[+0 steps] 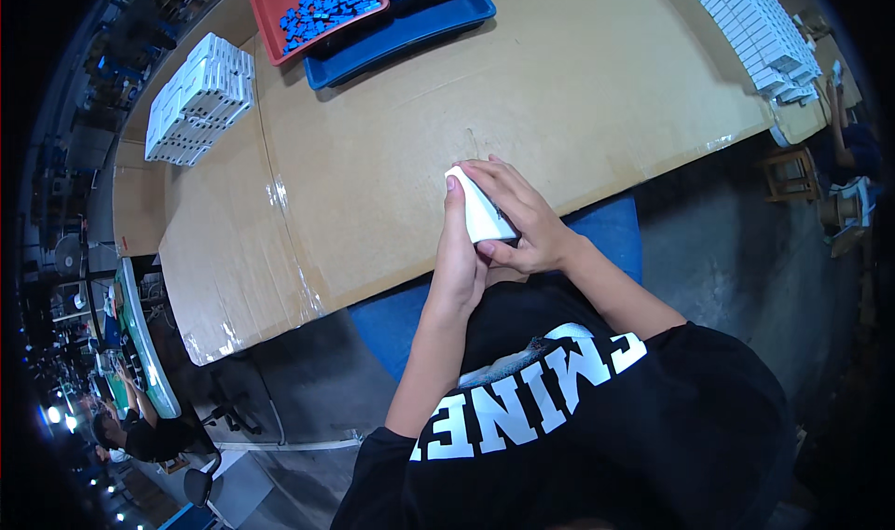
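Between my two hands is a white box-like plastic piece point(482, 215), held up near the table's front edge. My left hand point(455, 250) grips its left side, the thumb lying along the upper edge. From the right, my right hand point(528, 215) wraps over the piece, fingers across its far end and thumb at its near lower corner. A small dark detail shows on the side by the right palm; the underside is hidden by my hands.
The cardboard-covered table point(392, 176) bears a stack of white plastic housings point(200, 101) at left. A red tray point(268, 13) of small blue parts and a blue tray point(410, 45) stand at the back. Rows of white pieces point(746, 27) line the far right. A co-worker point(154, 432) sits at lower left.
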A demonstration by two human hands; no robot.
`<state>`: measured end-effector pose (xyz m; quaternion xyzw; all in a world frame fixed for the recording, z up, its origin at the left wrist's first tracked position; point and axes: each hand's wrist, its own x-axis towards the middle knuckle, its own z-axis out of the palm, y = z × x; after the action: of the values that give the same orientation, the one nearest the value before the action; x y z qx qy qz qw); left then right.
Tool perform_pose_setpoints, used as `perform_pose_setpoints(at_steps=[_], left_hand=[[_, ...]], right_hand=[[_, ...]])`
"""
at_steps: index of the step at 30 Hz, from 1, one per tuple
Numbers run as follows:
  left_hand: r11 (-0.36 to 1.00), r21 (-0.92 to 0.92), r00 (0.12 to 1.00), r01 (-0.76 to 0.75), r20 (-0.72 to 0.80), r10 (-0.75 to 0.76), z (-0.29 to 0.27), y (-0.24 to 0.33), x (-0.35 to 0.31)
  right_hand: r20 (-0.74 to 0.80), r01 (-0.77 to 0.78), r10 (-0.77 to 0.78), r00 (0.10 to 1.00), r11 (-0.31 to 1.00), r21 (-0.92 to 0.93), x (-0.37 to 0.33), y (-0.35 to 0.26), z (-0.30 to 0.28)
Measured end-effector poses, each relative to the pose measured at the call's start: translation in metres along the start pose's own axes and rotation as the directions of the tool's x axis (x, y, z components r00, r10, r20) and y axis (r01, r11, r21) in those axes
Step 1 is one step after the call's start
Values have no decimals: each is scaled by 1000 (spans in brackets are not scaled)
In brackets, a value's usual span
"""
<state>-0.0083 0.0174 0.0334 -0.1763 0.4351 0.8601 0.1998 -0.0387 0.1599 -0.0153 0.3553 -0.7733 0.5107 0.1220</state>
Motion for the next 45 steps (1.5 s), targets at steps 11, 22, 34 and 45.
perform_pose_setpoints(at_steps=[11,22,34,45], left_hand=[[998,-48,999,-38,-38,36,3,-18,5],[999,-29,997,-32,-73,30,-1,-17,7],[998,-34,998,-53,-43,51,1,-21,9],[996,48,991,-79,-104,84,2,-32,15]], right_hand=[[-181,61,-73,981,996,-71,-11,16,14],[-137,55,-50,989,998,33,-5,15,14],[-220,11,-8,976,1000,16,-8,13,15],[-264,41,-49,963,998,-38,-16,18,23]])
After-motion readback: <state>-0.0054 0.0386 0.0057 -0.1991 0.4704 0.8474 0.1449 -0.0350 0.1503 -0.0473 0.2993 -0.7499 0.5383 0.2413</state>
